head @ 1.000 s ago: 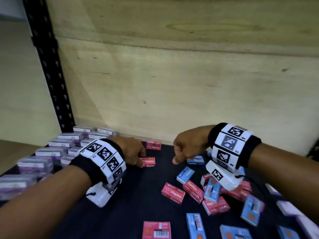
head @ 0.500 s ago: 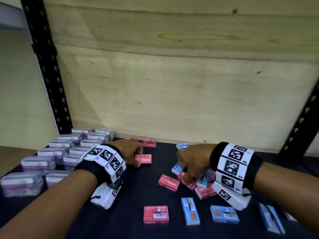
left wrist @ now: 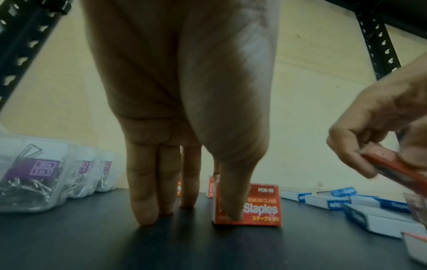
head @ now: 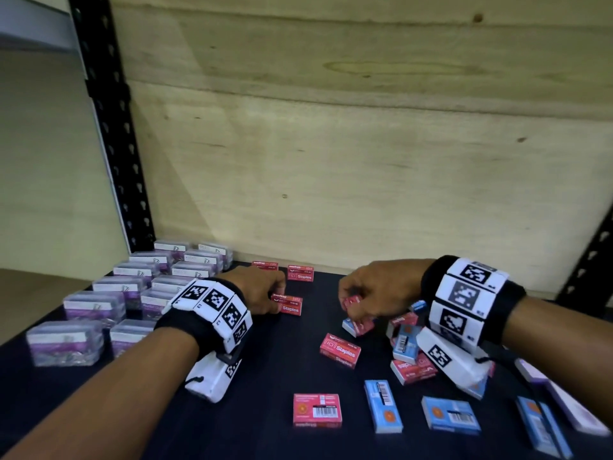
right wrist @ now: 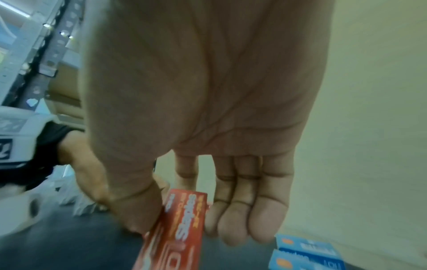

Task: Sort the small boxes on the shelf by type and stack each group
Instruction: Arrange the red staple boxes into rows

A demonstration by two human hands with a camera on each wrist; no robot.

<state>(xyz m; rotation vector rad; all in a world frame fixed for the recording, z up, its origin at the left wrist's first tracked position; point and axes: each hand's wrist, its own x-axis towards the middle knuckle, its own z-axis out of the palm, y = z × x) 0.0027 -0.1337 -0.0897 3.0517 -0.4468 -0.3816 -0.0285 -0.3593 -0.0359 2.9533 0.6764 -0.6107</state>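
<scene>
Nearest me, at 6 o'clock on the dark shelf (head: 252,426), a red box lies label-down with its barcode up (head: 317,410), and loose blue staple boxes (head: 383,406) run from 5 toward 4 o'clock. A tilted red staples box (head: 340,350) sits past them at centre. At 9 o'clock I see clear clip boxes with purple labels (head: 64,341) in rows reaching back to 11 o'clock. My left hand (head: 257,290) has its thumb pressed on the face of a small stack of red staples boxes (head: 288,305), the fingers straight with tips down on the shelf beside it. My right hand (head: 374,290), at 1 o'clock, pinches a red box (right wrist: 177,230) between thumb and forefinger, lifted off the shelf above a mixed heap (head: 409,346). Farthest, at 12 o'clock, two more red boxes (head: 300,273) stand against the plywood back (head: 365,161).
</scene>
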